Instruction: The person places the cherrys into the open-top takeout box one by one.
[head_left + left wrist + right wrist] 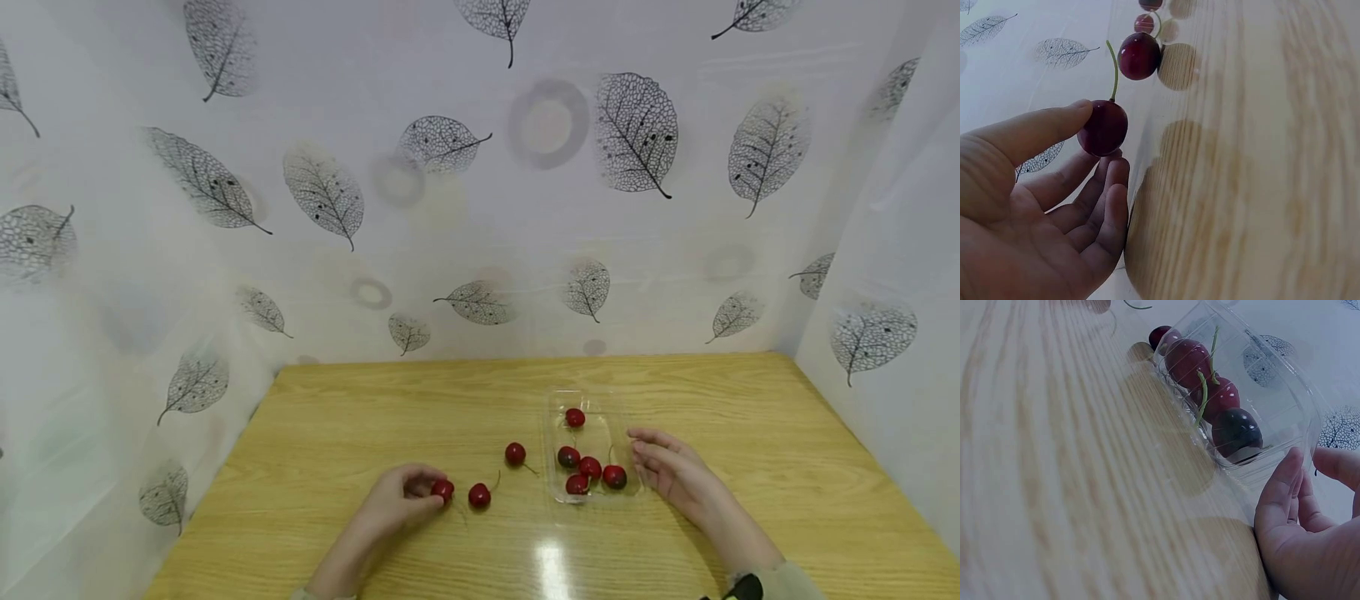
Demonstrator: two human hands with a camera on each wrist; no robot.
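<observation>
My left hand (401, 498) pinches a dark red cherry (1104, 128) between thumb and fingertips, its green stem sticking up in the left wrist view. Just to its right lies a second cherry (480, 496) with a stem. Farther back is another cherry (515, 453), its stem along the table. On the right, a clear plastic container (551, 433) holds several cherries (1187, 364). With thumb and fingers at either side of its rim, my right hand (675, 475) holds the container's right edge.
The container and loose cherries stand on a wooden table (375, 408). White sheeting (480, 242) printed with dark leaves rises behind the table and along both sides. A bright reflection shows on the wood near the front.
</observation>
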